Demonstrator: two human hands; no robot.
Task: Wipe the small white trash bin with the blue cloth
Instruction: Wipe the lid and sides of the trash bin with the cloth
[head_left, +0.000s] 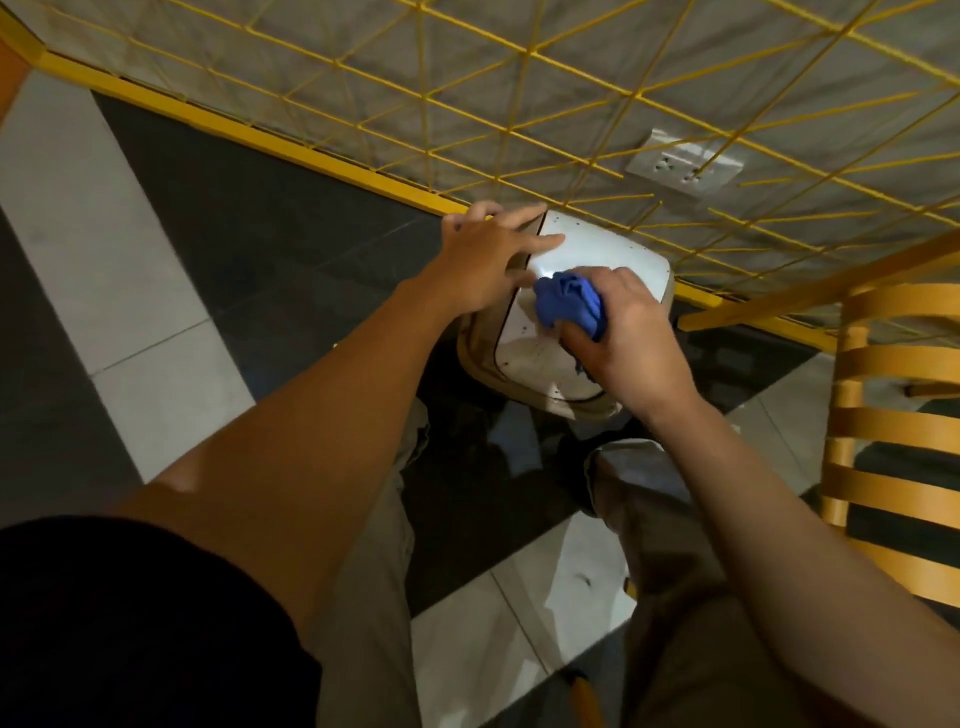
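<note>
Lid of the small white trash bin (597, 254), on the floor against the yellow grid fence (519, 104), is being rubbed by the bunched blue cloth (569, 306), gripped in the right hand (628, 338). At nine o'clock, the left hand (488, 260) is laid flat, fingers straight, steadying it. Dark specks could be missed; hard pressure could tip the bin.

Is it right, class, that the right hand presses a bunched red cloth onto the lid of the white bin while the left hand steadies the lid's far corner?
Not quite. The head view shows the cloth is blue, not red. The rest holds: the right hand presses it bunched onto the lid of the white bin, and the left hand steadies the lid's far corner.
</note>
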